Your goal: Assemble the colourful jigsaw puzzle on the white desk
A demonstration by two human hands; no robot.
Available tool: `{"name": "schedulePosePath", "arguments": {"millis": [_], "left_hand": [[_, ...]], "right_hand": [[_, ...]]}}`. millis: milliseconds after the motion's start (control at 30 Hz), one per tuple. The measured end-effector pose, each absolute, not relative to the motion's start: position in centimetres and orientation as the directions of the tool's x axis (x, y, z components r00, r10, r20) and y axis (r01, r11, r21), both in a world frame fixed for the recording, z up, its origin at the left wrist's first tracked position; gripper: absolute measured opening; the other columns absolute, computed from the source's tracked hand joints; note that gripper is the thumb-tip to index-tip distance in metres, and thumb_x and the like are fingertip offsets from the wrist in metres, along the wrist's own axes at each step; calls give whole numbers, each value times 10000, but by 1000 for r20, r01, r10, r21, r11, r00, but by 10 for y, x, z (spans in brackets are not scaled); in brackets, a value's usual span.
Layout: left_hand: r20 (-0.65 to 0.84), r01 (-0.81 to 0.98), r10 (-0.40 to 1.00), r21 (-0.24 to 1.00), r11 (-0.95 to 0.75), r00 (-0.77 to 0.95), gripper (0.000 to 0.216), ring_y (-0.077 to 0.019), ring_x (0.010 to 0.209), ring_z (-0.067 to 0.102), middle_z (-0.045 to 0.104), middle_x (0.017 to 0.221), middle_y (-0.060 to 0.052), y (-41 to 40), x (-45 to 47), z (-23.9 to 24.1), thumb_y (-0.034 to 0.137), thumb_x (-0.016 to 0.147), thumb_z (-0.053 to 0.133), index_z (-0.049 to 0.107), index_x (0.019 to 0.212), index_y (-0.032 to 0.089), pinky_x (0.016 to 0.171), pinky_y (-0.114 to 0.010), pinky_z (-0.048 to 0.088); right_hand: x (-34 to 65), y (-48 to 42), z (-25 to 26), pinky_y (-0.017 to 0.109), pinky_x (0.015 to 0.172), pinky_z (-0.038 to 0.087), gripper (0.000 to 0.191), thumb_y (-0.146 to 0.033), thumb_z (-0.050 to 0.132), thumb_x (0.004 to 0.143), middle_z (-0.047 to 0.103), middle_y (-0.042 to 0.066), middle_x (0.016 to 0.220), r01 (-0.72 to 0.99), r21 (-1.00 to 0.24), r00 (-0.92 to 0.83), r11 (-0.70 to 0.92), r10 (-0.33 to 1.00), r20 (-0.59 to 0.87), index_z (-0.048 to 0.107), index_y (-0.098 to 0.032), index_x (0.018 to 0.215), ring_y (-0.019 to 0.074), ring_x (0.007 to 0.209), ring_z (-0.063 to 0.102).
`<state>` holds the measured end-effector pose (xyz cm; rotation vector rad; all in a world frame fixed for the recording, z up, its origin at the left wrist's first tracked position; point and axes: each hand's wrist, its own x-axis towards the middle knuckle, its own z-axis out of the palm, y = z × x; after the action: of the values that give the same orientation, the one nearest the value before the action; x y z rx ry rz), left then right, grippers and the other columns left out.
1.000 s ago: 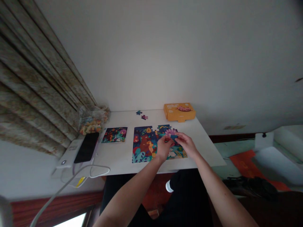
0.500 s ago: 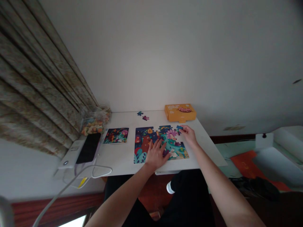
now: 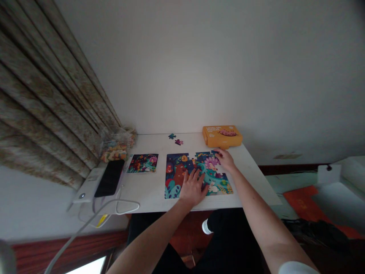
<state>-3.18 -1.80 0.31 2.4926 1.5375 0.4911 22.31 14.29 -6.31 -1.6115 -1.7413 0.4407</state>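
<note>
We see a puzzle [image 3: 182,171] lying flat on a white table [image 3: 251,179], near the table's near edge and about midway across. Our left hand [image 3: 194,187] rests flat on the puzzle's near middle, fingers spread and open, holding nothing. Our right hand [image 3: 226,159] sits at the puzzle's far right corner, fingers curled down onto the pieces there; we cannot tell whether it grips a piece or only presses on it. The two hands are apart, with the right part of the puzzle between them.

Just beyond the right hand stands an orange box [image 3: 222,136], at the table's far right. Two loose pieces [image 3: 176,139] lie at the far edge, well apart from both hands. Left of the puzzle lies a small picture card [image 3: 143,163], and further left a black phone [image 3: 110,177] on a white pad. A clear bag [image 3: 117,144] of coloured bits sits at the far left, beside the curtain [image 3: 48,99]. A white cable [image 3: 114,207] loops over the near left edge.
</note>
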Motion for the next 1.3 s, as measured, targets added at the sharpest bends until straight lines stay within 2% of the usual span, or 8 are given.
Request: {"name": "schedulePosePath", "arguments": {"millis": [233,500,700,933,1167,1300], "left_hand": [[198,829,888,321,-458,414,490,-315,1450,441,541,1518,-123,-18,-32,3,492,1004,501,581,1415,237,1243,-627,258],[184,835,892,314,-452,413,494,-317,1448,444,542,1515,-136,-17,-32,4,489,1007,494,583,1410,218,1242,-623,267],[186,833,891,317,-453,414,494,-314,1455,436,539,1518,-134,-18,-32,2,495,1011,484,578,1415,225,1246,-622,259],[187,831,891,322,-453,413,493,-320,1457,429,529,1526,-137,-17,-31,0,487,1004,506,579,1416,225,1244,-631,254],[165,820,895,360,-446,414,447,-313,1448,433,543,1509,-118,-14,-35,-1,452,1000,544,590,1395,249,1239,-621,253],[121,799,905,433,-417,407,331,-276,1334,545,604,1431,-79,13,-43,12,395,986,587,649,1290,281,1176,-543,375]], "right_hand": [[218,139,-62,418,909,547,216,-323,610,894,785,36,1036,702,-681,32,208,946,321,781,-296,1023,246,936,700],[215,135,-58,426,912,548,221,-384,602,915,783,57,1069,709,-665,29,234,933,359,794,-282,954,256,967,705],[212,128,-52,437,919,530,271,-439,637,899,765,92,1039,779,-540,-53,319,891,451,807,-252,996,271,956,685],[207,125,-51,474,946,519,253,-370,635,910,748,77,1196,857,-425,-85,291,893,441,810,-281,1069,294,1017,666],[210,130,-55,438,947,524,325,-241,505,956,777,50,1142,819,-509,-27,263,905,424,799,-276,1092,262,993,666],[210,130,-56,427,964,508,332,-195,518,923,759,53,1177,816,-514,-23,265,903,429,790,-268,1100,259,1027,647]]}}
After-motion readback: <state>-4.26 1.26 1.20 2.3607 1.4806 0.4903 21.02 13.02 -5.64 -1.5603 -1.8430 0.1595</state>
